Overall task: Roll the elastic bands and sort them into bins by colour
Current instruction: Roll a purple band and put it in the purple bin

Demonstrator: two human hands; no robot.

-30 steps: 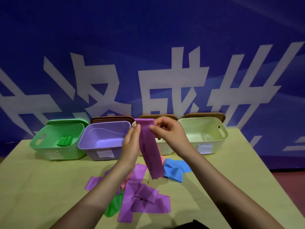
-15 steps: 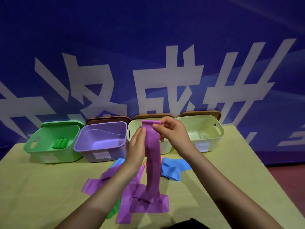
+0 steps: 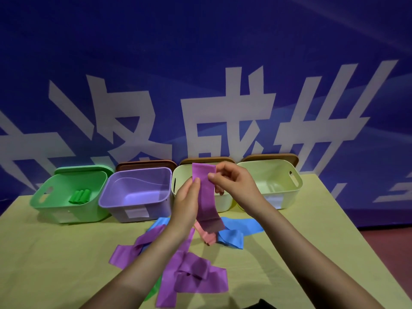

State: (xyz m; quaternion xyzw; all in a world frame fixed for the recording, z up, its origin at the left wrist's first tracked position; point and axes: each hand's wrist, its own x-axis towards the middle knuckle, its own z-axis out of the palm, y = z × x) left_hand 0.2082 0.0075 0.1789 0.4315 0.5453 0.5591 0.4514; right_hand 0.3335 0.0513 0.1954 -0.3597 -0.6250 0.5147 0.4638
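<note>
left hand [image 3: 186,197] pinches purple band [image 3: 206,197] | right hand [image 3: 234,186] pinches its top (raised over bins)

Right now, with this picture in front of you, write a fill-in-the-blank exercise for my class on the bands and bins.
1. Both hands, the left hand and the right hand, hold up a band coloured ____.
2. The rolled bands already sorted lie in the ____ bin.
3. The purple bin holds ____ bands.
4. The bins on the table number ____.

Missing words: purple; green; no; four
</note>
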